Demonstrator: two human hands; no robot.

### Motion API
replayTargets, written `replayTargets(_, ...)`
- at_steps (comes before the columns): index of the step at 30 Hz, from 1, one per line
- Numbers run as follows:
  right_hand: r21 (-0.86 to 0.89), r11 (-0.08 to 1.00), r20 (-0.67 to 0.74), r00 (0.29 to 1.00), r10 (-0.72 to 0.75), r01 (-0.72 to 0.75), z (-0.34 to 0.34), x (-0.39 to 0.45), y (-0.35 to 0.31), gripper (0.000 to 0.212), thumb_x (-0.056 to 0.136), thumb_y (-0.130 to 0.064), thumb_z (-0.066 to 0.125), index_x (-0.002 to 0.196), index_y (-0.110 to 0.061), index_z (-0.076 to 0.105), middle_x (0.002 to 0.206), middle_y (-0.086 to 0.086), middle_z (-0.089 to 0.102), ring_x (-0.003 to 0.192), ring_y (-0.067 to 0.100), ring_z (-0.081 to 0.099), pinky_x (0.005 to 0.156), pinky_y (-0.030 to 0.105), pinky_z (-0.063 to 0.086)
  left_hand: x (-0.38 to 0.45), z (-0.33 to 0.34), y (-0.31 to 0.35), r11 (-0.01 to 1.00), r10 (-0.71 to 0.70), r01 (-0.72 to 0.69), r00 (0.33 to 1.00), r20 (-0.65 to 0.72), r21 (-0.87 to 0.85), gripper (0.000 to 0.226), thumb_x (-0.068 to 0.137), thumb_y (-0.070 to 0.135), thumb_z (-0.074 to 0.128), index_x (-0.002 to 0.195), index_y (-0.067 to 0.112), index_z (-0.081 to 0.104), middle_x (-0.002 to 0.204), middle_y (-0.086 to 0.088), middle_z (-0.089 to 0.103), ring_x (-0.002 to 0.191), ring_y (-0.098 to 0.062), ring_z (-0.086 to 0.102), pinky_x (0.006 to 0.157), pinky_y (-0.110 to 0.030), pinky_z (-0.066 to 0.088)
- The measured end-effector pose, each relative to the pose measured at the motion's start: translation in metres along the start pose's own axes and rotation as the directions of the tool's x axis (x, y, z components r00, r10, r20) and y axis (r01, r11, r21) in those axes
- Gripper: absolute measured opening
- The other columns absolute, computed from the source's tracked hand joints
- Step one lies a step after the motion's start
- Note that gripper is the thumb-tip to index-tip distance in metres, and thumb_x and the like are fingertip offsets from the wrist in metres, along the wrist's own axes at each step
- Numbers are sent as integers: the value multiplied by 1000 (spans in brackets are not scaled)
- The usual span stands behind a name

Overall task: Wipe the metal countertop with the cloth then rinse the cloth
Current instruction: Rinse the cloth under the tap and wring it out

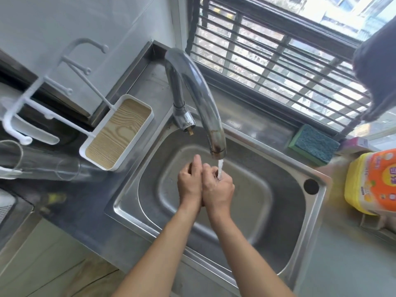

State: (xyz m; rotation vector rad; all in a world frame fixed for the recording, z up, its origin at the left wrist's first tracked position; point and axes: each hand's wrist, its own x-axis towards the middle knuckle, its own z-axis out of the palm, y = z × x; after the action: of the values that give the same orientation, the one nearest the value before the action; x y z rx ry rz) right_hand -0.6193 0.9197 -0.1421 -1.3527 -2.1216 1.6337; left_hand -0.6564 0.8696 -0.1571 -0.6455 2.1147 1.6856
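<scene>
Both my hands are inside the steel sink basin (pixel 267 202), pressed side by side under the tap. My left hand (pixel 189 183) has one finger pointing up and touches my right hand (pixel 217 189). The right hand is loosely cupped, and the water stream (pixel 220 168) from the curved faucet (pixel 199 97) falls into it. Neither hand holds anything that I can see. A dark cloth (pixel 377 67) hangs at the window bars at the upper right. The metal countertop (pixel 137 86) runs around the sink.
A white tray with a wood-grain base (pixel 116 133) and a white hook rack (pixel 53 82) stand left of the faucet. On the sill lies a green-blue sponge (pixel 314 144). A yellow-orange detergent bottle (pixel 372 181) stands right of the sink.
</scene>
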Motion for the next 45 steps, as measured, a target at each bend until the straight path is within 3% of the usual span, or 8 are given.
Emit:
replayTargets(5,95,958,-78,957,278,-270,-7,44,13,45,97,-39,62,63,-10,57,61,1,62,71,27,59,72,37,44,-17,7,-6,997,82,-77,938,336,-27,43,99,22,58,56,21,58,54,11,57,55,-4,48,59,-28,40)
replayTargets(8,226,891,-124,896,427,-393,-5,44,24,40,90,-48,53,95,-11,66,94,11,73,93,35,68,87,44,55,-9,6,1,998,41,-31,967,251,-46,26,106,26,47,84,19,60,72,9,63,65,-6,55,62,-25,45)
replayTargets(11,379,747,38,816,577,-546,-10,48,32,44,91,-37,51,116,-2,59,107,20,70,94,35,70,63,39,62,0,-1,3,987,-115,131,980,163,-96,25,106,36,41,118,14,44,105,-3,62,86,-15,60,61,-28,49)
replayTargets(21,-168,983,145,985,93,-68,-5,10,32,47,81,-37,70,122,-20,55,103,1,69,99,20,64,94,36,50,17,-6,-21,947,-256,265,964,71,-184,28,101,31,57,121,19,43,113,-8,60,98,-21,64,86,-39,56)
replayTargets(26,141,964,-97,966,239,-225,-15,24,35,27,89,-39,71,90,-18,54,82,-4,62,86,24,61,83,37,49,18,-10,-13,911,-315,342,938,145,-230,33,105,38,45,129,20,58,129,-10,64,114,-27,63,101,-46,51)
replayTargets(34,357,883,194,949,249,-305,-1,23,32,38,82,-48,71,103,-18,64,101,12,74,97,28,72,89,43,58,5,-7,-12,922,-228,347,846,482,-174,58,88,62,55,117,15,71,115,-11,73,101,-22,71,79,-33,56)
replayTargets(39,236,972,96,995,-1,-22,-14,28,30,24,86,-9,73,102,-23,61,92,-4,68,84,8,65,82,29,55,4,-7,-22,938,-300,341,889,347,-63,43,95,41,64,125,17,44,117,-8,69,98,-19,70,59,-28,57)
replayTargets(45,468,842,130,963,236,-270,-12,30,31,37,80,-26,49,110,-15,67,99,13,70,89,23,65,86,48,56,10,-7,-19,918,-257,316,933,251,-239,25,93,-3,47,114,7,57,103,-16,67,94,-29,66,71,-35,61)
